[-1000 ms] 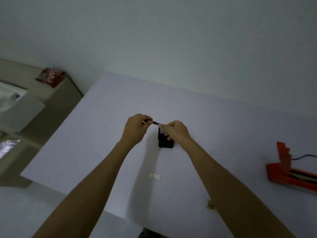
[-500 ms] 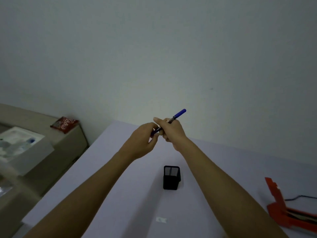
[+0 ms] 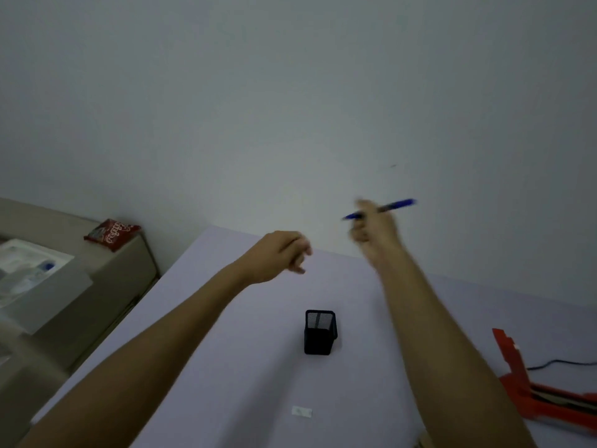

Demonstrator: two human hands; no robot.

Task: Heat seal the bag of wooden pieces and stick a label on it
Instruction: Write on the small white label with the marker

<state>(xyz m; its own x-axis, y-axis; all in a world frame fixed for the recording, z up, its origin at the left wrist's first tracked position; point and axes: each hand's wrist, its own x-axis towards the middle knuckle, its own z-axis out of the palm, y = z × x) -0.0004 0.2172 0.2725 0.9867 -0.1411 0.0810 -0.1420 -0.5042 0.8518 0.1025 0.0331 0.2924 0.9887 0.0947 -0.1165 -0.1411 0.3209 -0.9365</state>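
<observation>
While the small white label (image 3: 301, 411) lies flat on the table (image 3: 245, 367), low and between both arms, the right hand (image 3: 373, 234) holds a blue pen (image 3: 395, 205) up high, pointing sideways. The left hand (image 3: 279, 255) is loosely curled, holding nothing. The bag is not in sight

Head view: worn camera, faces forward and down over the table (image 3: 226, 367) toward the far wall (image 3: 290, 108).
</observation>
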